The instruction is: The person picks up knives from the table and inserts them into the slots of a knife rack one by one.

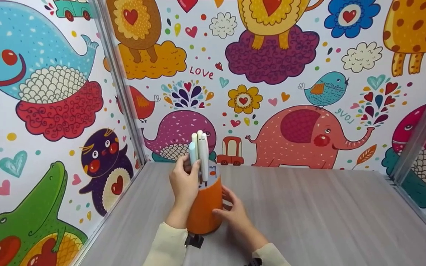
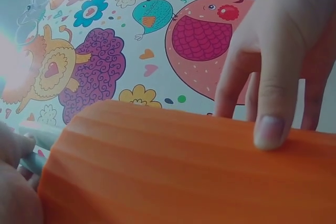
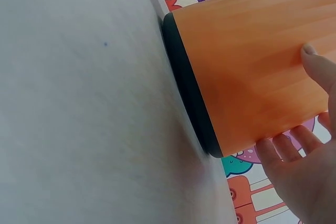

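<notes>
An orange pen holder (image 1: 205, 210) with a dark base (image 3: 190, 85) stands upright on the table. Several pens rise from its mouth, among them a light blue pen (image 1: 192, 150) and a white pen (image 1: 203, 159). At the rim, my left hand (image 1: 183, 184) pinches pens between thumb and fingers; exactly how many is hidden. My right hand (image 1: 240, 216) holds the holder's right side, thumb in front and fingers curved round behind, as the right wrist view also shows. The left wrist view has the holder's ribbed side (image 2: 173, 166) across its lower half.
The grey wood-grain table (image 1: 320, 214) extends to both sides. Behind it stands a printed cartoon wall (image 1: 290, 92), with another panel (image 1: 58, 122) on the left. Metal posts (image 1: 119, 81) mark the corners. A small black clip-like piece (image 1: 194, 241) is by the left sleeve.
</notes>
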`<state>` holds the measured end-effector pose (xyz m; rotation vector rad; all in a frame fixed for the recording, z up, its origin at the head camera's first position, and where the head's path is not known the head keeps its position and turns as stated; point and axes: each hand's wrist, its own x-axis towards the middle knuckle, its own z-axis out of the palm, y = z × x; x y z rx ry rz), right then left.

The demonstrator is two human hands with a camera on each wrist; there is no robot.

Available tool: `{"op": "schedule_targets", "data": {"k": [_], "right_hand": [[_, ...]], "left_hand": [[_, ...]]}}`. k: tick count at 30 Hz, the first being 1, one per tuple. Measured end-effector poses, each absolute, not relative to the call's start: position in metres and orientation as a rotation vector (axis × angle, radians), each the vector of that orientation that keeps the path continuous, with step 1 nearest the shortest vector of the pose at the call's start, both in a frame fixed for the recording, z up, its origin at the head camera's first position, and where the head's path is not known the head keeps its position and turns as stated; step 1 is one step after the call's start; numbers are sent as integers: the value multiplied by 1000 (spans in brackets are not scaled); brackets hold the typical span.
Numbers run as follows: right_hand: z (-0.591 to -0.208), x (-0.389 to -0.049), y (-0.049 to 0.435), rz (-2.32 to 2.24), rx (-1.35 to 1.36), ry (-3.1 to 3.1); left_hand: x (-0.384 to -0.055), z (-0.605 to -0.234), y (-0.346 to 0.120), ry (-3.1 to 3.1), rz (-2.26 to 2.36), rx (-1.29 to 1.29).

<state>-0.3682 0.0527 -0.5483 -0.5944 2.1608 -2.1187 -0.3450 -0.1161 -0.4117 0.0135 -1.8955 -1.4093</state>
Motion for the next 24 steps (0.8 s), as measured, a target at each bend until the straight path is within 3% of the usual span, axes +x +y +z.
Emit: {"op": "schedule_targets", "data": {"k": [24], "right_hand": [[-549,-371,53,-2117,-638,2177]], "left_hand": [[-343,-417,-110,-1925,-1311,69]]}}
